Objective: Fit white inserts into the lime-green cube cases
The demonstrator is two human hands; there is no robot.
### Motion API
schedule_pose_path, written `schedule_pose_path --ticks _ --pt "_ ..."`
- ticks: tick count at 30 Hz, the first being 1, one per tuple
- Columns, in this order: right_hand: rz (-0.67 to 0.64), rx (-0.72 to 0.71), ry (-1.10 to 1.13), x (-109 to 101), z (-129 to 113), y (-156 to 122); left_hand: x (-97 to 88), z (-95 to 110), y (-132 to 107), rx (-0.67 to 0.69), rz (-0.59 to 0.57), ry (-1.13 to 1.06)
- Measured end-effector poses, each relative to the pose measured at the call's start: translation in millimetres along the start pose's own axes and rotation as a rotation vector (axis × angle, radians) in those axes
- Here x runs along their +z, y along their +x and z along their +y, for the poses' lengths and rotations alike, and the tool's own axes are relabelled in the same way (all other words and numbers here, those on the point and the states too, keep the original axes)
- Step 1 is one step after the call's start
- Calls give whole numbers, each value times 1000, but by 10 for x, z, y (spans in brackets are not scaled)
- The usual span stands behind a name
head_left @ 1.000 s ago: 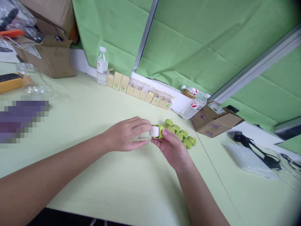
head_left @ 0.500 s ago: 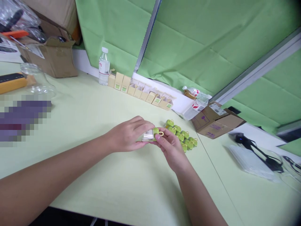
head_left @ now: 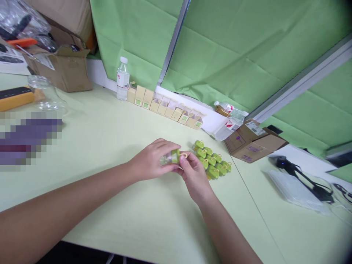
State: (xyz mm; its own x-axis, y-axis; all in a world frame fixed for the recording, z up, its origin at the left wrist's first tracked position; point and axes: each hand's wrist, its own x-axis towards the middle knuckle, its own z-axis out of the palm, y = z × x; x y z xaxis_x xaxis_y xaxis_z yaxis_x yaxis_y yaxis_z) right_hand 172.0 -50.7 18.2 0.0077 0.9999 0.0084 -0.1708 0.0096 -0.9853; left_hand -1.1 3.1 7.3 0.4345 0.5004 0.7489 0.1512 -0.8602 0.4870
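Observation:
Both my hands meet over the pale table [head_left: 115, 205] around one small green gadget with a clear cover [head_left: 172, 157]. My left hand [head_left: 152, 161] wraps its fingers round the clear end. My right hand [head_left: 192, 174] pinches the green end, where a small yellow loop shows. Just right of the hands lies a cluster of several matching green gadgets [head_left: 213, 161] in two rows.
A row of small tan boxes [head_left: 165, 106] and a water bottle [head_left: 122, 79] stand along the back wall. A cardboard box [head_left: 254, 141] sits at right, another open carton [head_left: 62, 66] at far left. A glass jar [head_left: 46, 95], black cable [head_left: 299, 174] and clear bags [head_left: 297, 190] lie around.
The gadget has turned in my hands: its white face no longer shows, and the clear cover now sits over it. Both hands drew closer together.

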Motion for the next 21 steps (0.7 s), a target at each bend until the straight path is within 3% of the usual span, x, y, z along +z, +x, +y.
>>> schedule_pose_path --ticks 6,10,12,15,21 --pt "76 37 -57 -69 -48 20 -40 -253 47 -589 157 -569" --pt "107 61 -95 -83 -21 41 -197 -396 115 -787 260 -875" --pt "106 68 -109 -73 -12 44 -234 -406 135 -806 276 -939" --pt "117 24 -165 -62 -13 46 -192 -361 113 -769 195 -872" --pt "168 -235 -449 -84 21 46 35 -120 -59 -395 -89 -363"
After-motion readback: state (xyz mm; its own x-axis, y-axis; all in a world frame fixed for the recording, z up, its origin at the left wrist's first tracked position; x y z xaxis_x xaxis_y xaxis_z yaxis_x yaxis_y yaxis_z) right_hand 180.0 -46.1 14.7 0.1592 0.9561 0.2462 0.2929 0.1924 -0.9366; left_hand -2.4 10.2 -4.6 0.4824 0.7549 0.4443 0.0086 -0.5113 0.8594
